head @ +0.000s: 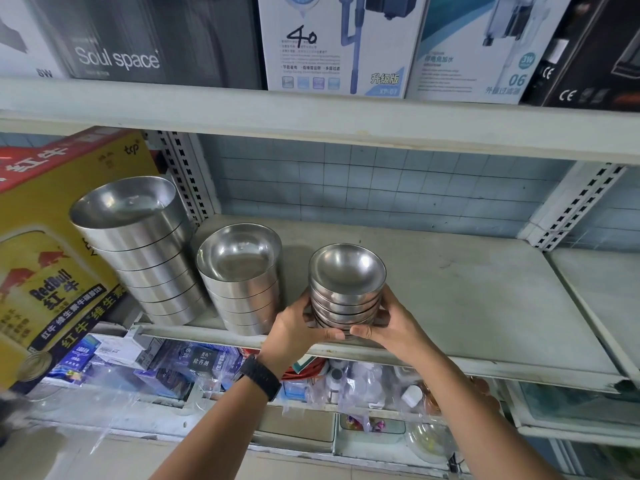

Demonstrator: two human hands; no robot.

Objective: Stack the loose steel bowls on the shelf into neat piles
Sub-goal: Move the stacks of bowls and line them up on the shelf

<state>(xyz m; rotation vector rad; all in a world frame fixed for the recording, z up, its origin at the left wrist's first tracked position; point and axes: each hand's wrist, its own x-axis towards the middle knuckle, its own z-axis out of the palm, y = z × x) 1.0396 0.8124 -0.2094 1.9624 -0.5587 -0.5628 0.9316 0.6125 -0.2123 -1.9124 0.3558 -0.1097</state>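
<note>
A long grey metal shelf (467,299) is seen bearing three piles of round steel bowls. The tallest, widest pile (138,251) is set at the left, a middle pile (242,282) just beside it. The smallest pile (346,289) is clasped at the front edge between the left hand (294,327) and right hand (391,323).

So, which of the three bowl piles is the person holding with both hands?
The rightmost pile, with the smallest bowls. The left hand and right hand clasp its base at the shelf front; the other two piles stand untouched.
</note>
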